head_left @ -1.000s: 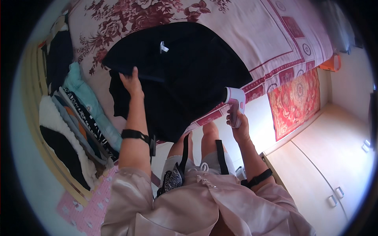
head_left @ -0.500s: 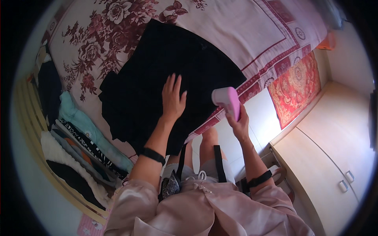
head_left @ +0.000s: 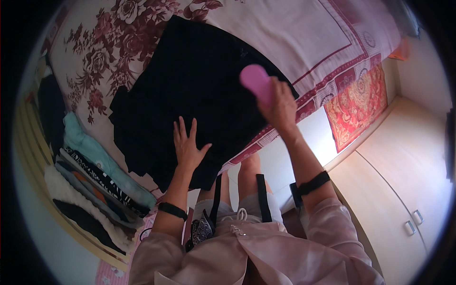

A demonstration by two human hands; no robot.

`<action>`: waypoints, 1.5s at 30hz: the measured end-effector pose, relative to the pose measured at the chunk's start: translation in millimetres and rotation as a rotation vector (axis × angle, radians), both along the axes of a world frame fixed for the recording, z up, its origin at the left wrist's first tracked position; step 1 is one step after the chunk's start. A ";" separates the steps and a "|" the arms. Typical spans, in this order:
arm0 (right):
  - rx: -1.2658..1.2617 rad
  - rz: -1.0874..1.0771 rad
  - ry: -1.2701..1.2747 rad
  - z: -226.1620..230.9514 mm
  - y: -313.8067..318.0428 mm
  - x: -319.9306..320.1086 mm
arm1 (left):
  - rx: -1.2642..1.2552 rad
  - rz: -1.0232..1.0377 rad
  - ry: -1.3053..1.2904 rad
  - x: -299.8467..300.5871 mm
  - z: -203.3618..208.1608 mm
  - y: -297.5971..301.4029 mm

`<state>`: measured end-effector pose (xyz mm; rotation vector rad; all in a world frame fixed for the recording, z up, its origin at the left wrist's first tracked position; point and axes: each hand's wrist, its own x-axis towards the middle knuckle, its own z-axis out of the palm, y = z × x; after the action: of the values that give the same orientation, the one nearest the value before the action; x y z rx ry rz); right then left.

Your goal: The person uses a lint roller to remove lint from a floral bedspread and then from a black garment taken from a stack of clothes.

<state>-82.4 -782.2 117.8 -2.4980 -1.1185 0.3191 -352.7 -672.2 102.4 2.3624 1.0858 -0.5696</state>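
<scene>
A black garment (head_left: 190, 71) lies spread over the flowered bed cover, its cut hard to make out in the dark cloth. My left hand (head_left: 188, 147) rests flat on its lower part, fingers spread. My right hand (head_left: 280, 107) is closed round the handle of a pink fabric shaver (head_left: 255, 78), held over the right side of the garment. The shaver's pink back shows from above; its working head is hidden underneath, so I cannot tell whether it touches the cloth.
The patterned bed cover (head_left: 285, 33) spreads beyond the garment. Folded clothes (head_left: 90, 142) are piled on the left beside a wooden slatted rail (head_left: 35, 147). At the right are a red patterned mat (head_left: 358, 107) and a pale cabinet (head_left: 380, 171) with two handles.
My right hand has carried the fabric shaver from beside the bed edge up and left over the garment, turning its back upward. My left hand has slid down and left on the cloth.
</scene>
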 end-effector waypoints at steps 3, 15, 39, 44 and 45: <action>-0.048 -0.106 0.013 1.3 8.2 4.7 | 0.040 -0.054 0.055 -16.4 10.8 -3.2; 0.002 -0.042 0.071 -2.0 17.5 -30.1 | -0.076 -0.334 0.322 -65.8 74.4 -14.8; 0.091 -0.462 -0.107 -18.0 -33.0 -21.5 | -0.063 -0.012 0.001 -19.0 4.1 -21.6; 0.028 -0.035 0.258 4.6 -61.3 -42.8 | -0.080 0.006 -0.016 -23.8 -7.5 -15.9; -0.024 0.037 0.349 10.0 -67.1 -46.7 | -0.081 0.007 -0.019 -24.0 -7.5 -16.0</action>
<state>-129.1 -849.3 127.7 -2.3230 -1.0204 0.7494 -376.7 -688.2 94.9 2.2888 1.0427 -0.5765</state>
